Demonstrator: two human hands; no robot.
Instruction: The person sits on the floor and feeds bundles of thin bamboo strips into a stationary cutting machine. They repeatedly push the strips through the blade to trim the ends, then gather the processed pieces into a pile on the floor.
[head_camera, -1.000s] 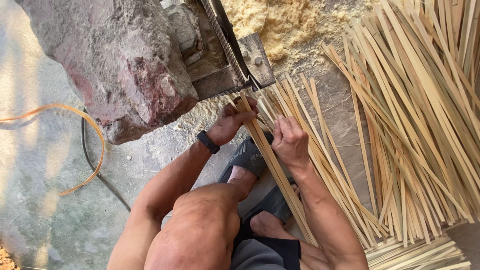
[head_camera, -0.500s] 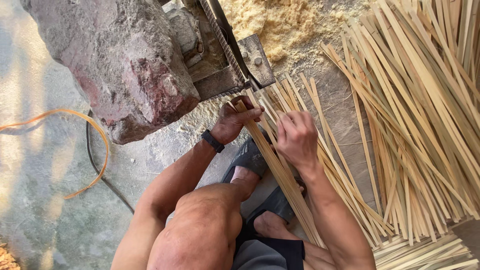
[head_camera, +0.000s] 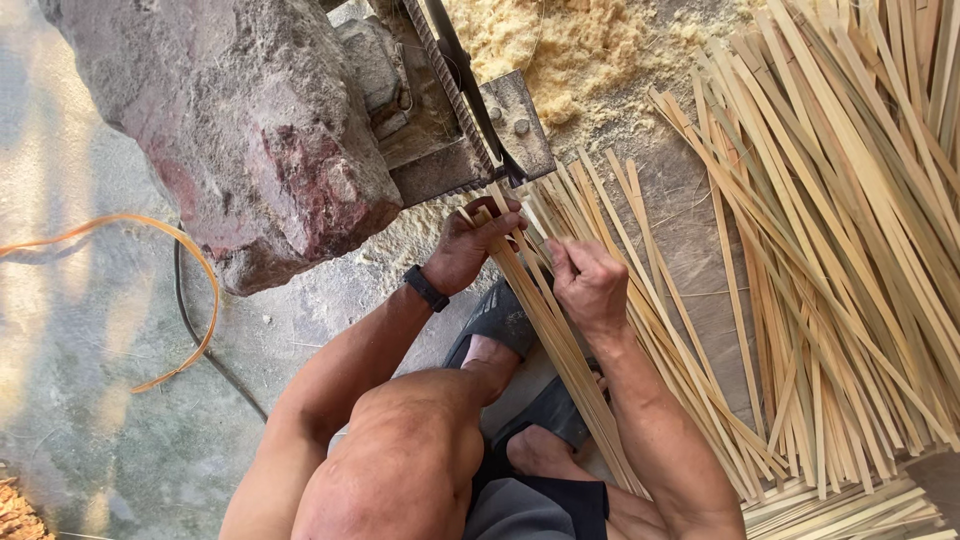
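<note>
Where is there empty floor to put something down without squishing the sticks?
Bare concrete floor lies left of the big rock, around the orange strap and black cable. Right side is crowded: bamboo strips cover it, and sawdust piles above.

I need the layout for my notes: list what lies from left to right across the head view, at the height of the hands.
Orange strap → big reddish rock → left hand → held bamboo strips → right hand → loose bamboo strip pile.
</note>
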